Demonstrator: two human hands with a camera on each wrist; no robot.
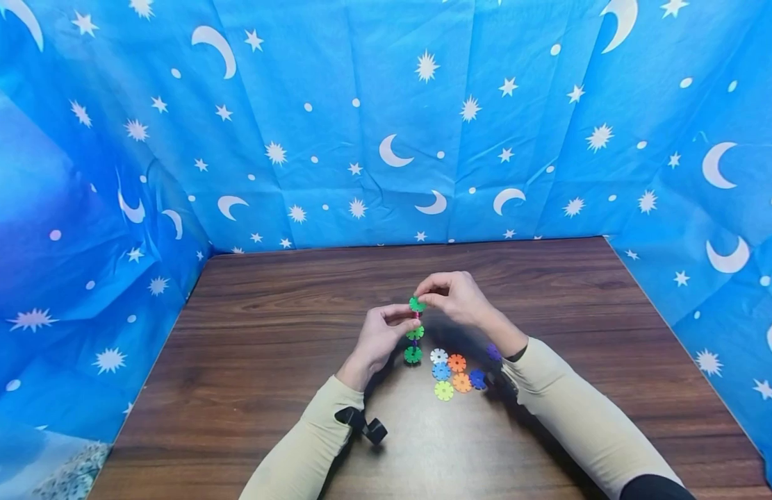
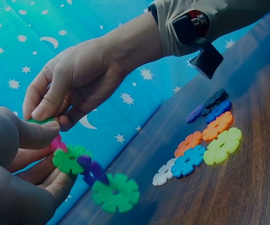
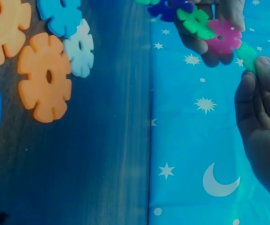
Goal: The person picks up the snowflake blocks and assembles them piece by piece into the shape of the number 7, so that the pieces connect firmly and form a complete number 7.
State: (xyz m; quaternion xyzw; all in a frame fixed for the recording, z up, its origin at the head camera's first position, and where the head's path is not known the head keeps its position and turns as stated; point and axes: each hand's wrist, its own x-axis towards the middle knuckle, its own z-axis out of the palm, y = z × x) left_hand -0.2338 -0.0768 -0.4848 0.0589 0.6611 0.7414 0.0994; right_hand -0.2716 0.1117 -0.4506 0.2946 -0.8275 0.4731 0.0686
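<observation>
A chain of notched, flower-shaped plastic discs stands out from my left hand (image 1: pixel 376 338), slotted edge to edge. It runs from a green disc (image 2: pixel 115 192) at the low end through a purple disc (image 2: pixel 91 171) and a lighter green disc (image 3: pixel 196 22) to a pink disc (image 3: pixel 223 36). My left thumb and fingers grip it around the pink disc, partly covering it. At the upper end, my right hand (image 1: pixel 462 297) pinches another green disc (image 1: pixel 416 304) between thumb and fingertips, its edge against the pink disc.
Loose discs lie on the brown wooden table (image 1: pixel 267 389) right of the chain: white (image 1: pixel 438 356), light blue (image 1: pixel 440 371), yellow (image 1: pixel 444 391), two orange, dark blue (image 1: pixel 477 379) and purple (image 1: pixel 493 352), the last near my right forearm. A blue star-patterned cloth (image 1: pixel 335 173) hangs behind the table.
</observation>
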